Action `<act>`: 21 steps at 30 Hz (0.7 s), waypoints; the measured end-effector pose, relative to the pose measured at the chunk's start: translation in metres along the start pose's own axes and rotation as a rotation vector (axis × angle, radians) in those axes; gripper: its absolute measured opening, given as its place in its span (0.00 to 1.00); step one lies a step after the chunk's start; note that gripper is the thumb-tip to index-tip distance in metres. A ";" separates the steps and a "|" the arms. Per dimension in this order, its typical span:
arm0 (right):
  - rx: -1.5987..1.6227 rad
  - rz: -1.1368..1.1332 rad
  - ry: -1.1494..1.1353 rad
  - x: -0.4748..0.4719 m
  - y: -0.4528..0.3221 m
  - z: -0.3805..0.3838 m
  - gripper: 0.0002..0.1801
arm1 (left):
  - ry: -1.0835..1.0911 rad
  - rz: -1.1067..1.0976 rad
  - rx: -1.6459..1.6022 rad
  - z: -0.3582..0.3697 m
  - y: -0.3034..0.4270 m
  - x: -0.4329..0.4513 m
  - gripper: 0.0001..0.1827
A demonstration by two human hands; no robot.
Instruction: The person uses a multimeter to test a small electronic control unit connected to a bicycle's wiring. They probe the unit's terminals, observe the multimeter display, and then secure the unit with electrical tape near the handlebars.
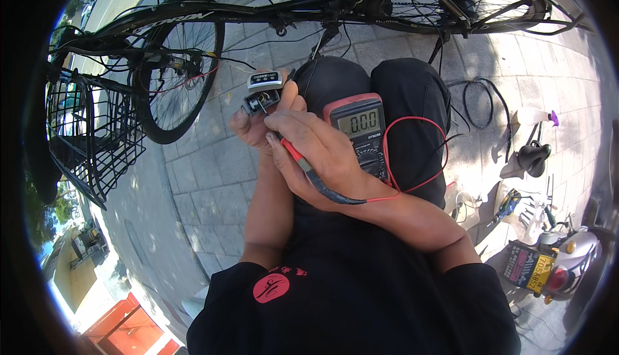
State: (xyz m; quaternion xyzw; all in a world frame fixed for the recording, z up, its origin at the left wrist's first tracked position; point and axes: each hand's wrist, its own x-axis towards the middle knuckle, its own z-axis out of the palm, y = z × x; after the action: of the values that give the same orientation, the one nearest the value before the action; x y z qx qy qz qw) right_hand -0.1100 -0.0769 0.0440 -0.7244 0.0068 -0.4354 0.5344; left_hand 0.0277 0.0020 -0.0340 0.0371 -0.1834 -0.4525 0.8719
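My left hand [249,130] holds a small opened electronic control unit up in front of my knees. Its silver-and-black button cover [265,80] sits above the black housing [261,101], where thin wires show inside. My right hand [321,149] grips a red multimeter probe [292,151], its handle wrapped with dark tape. The metal tip reaches into the housing; exact contact is too small to tell. A red-edged digital multimeter [361,137] rests on my lap with digits on its display. Its red lead [446,149] loops over my thigh.
A black bicycle [285,14] stands ahead, with a wire basket [96,137] at left and loose cables. On the paving at right are a coiled black cable [493,98], a saddle [534,157], a spray bottle [532,116], tools [508,205] and a scooter [575,263].
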 end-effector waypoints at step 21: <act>-0.009 0.014 -0.035 0.004 -0.004 -0.004 0.20 | 0.034 0.061 0.072 0.012 -0.005 0.004 0.33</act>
State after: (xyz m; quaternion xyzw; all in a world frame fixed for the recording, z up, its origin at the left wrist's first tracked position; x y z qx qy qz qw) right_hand -0.1119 -0.0805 0.0497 -0.7342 0.0042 -0.4190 0.5342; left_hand 0.0217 -0.0025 -0.0225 0.0705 -0.1855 -0.4182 0.8864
